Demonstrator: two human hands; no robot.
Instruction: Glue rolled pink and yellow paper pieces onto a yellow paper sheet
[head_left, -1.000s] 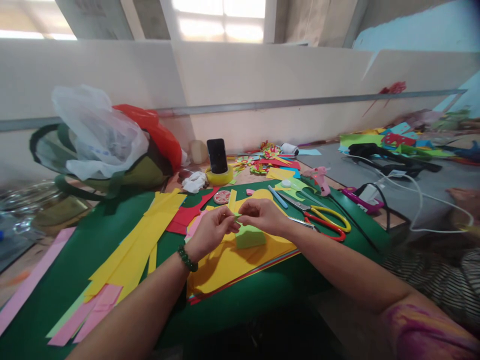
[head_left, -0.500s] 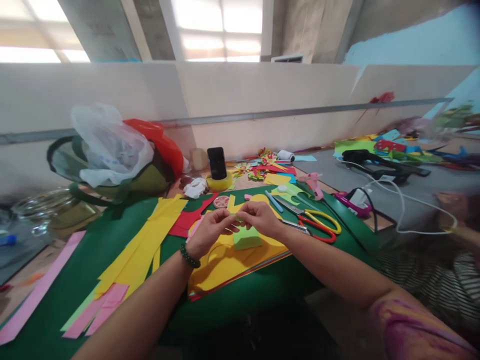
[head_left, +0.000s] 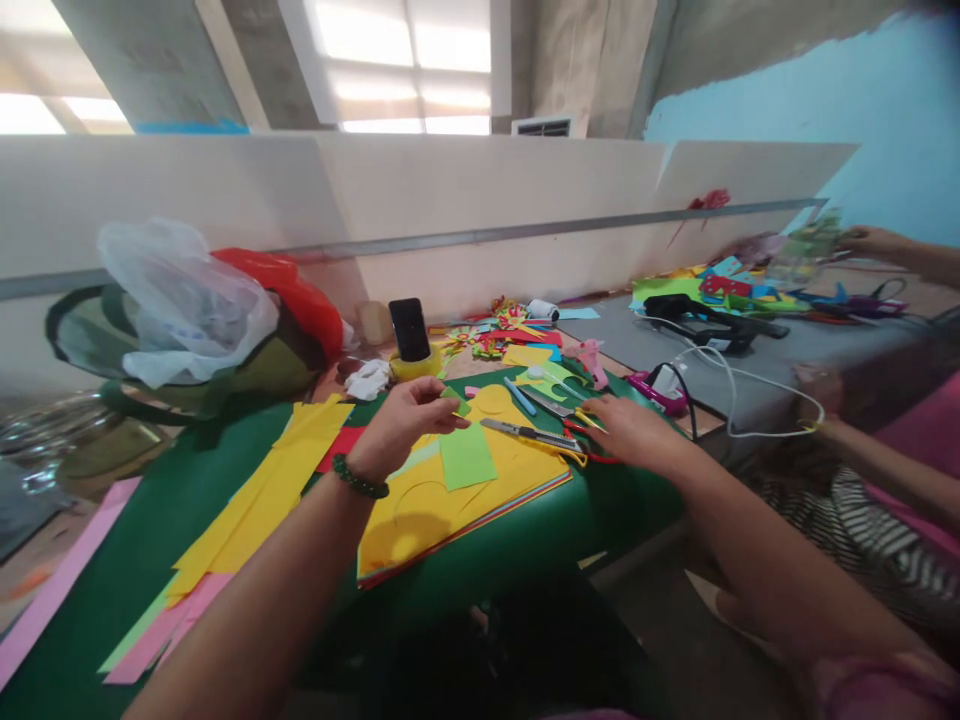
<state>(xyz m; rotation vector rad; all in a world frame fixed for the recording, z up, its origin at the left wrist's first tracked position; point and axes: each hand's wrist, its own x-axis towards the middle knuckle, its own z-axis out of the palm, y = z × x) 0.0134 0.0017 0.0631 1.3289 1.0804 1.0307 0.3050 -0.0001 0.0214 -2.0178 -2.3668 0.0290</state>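
Note:
My left hand (head_left: pixel 412 422) is raised above the paper stack, pinching a small green paper piece (head_left: pixel 456 402) between thumb and fingers. On the table to the right, my right hand (head_left: pixel 626 430) lies over the red-and-yellow handles of the scissors (head_left: pixel 553 405), its fingers curled at the yellow part and partly hiding the loops. A utility knife (head_left: pixel 525 432) rests just left of that hand. Between the hands, a light green paper square (head_left: pixel 469 457) lies on the yellow paper sheets (head_left: pixel 420 515).
Yellow strips (head_left: pixel 259 490) and pink strips (head_left: pixel 67 580) lie at left. Behind are a phone (head_left: pixel 409 328) on a yellow tape roll (head_left: pixel 416 365), a bag (head_left: pixel 300 350) and a pink glue gun (head_left: pixel 587 360). A white cable (head_left: pixel 731 385) curves at right, near another person's arm (head_left: pixel 862 450).
My hands have parted. The right moved right onto the scissors' handles, while the left keeps the green paper piece. The camera view has shifted somewhat to the right.

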